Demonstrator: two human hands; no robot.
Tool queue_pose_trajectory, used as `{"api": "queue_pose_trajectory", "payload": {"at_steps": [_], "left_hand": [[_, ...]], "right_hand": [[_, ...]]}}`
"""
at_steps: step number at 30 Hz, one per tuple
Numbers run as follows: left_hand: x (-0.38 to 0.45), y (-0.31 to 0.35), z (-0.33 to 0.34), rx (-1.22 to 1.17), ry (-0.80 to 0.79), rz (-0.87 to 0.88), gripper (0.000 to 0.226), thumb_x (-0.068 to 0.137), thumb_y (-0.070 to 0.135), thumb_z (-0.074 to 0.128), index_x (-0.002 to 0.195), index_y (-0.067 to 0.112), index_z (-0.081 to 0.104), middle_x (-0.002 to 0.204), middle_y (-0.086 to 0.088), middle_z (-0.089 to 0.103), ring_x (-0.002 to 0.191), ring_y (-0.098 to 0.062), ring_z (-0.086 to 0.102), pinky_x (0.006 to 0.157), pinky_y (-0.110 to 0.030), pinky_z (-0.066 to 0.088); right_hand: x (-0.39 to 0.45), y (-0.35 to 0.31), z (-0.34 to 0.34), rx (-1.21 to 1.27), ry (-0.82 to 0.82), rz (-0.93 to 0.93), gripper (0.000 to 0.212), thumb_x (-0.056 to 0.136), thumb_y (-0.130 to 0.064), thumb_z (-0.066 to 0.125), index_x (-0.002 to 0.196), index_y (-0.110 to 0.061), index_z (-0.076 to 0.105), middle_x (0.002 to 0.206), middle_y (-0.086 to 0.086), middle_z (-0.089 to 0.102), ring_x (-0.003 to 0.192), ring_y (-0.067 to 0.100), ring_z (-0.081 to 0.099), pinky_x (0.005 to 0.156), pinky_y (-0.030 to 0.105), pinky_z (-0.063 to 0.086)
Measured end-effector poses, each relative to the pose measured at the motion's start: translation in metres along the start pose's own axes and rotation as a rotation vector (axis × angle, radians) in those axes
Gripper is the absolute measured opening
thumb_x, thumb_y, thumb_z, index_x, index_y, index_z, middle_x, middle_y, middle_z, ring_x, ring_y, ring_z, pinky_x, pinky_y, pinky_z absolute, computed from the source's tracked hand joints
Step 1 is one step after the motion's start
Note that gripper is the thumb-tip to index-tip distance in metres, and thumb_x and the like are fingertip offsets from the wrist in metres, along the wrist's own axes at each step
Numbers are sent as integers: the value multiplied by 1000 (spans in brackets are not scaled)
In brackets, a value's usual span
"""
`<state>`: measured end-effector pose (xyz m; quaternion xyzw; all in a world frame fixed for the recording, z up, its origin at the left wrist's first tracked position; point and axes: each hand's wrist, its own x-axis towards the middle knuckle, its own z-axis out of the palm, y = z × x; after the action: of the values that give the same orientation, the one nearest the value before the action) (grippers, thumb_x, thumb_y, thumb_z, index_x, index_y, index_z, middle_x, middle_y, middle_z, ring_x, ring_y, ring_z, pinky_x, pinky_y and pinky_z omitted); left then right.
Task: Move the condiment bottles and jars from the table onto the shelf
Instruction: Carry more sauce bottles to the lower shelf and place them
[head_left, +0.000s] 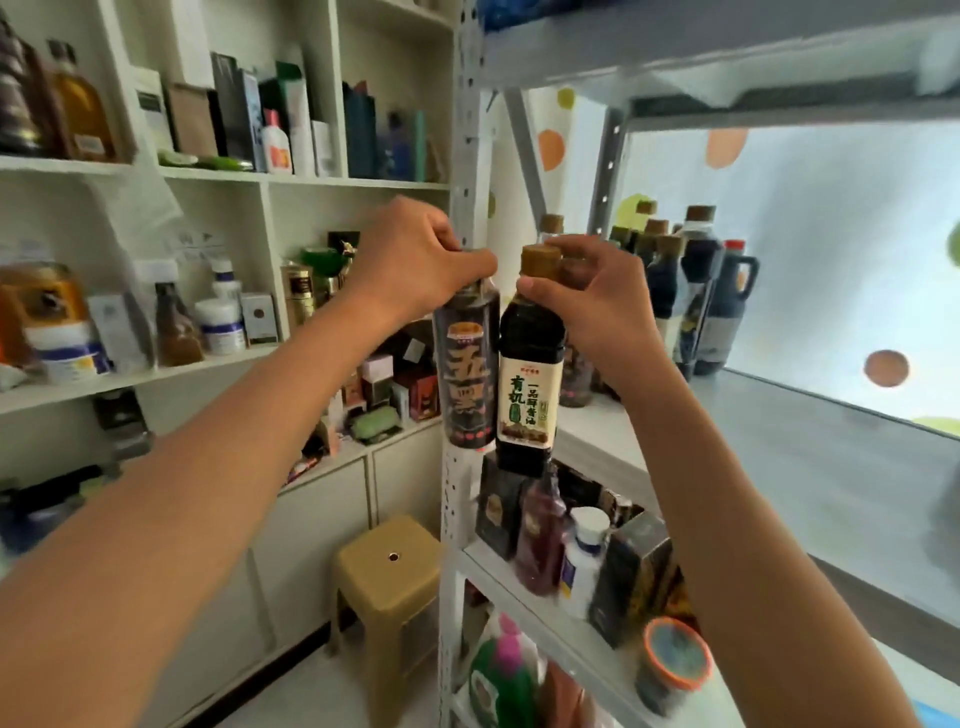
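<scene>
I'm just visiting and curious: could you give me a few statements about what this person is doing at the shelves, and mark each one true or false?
1. Each hand holds a dark bottle by its top. True: the left hand grips the black-labelled bottle, and the right hand the soy sauce bottle.
2. Both held bottles already stand on the metal shelf. False: they hang in the air in front of its post.
3. Dark bottles already stand at the back of that shelf. True: a bottle group is there.
4. The yellow stool carries a jar. False: nothing sits on it.
</scene>
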<state>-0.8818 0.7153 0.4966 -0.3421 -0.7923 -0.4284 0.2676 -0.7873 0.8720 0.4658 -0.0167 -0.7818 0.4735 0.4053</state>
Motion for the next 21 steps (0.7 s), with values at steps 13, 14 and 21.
{"api": "queue_pose_trajectory", "payload": {"at_steps": [13,14,21], "left_hand": [[36,71,99,-259,-65,65,34,69,44,78,66,11,69,66,-1,68,66,-13,65,65,-33,56],[33,73,108,-258,-83,57,34,69,44,77,66,11,69,68,-2,69,67,-13,66,66,-32,56],[30,75,155,-240,-174,34,38,74,46,76,66,9,69,61,-1,66,55,-4,57,57,-18,43]], "right_hand": [[24,13,-105,-285,290,42,53,68,-33,83,114,-13,66,101,1,76,92,14,73,86,42,59],[25,21,-110,-306,314,58,58,64,-41,81,114,-15,66,101,0,76,91,15,73,85,44,59],[22,57,-124,-355,392,115,52,67,-49,74,112,-26,64,101,-3,74,90,12,72,85,44,58]]}}
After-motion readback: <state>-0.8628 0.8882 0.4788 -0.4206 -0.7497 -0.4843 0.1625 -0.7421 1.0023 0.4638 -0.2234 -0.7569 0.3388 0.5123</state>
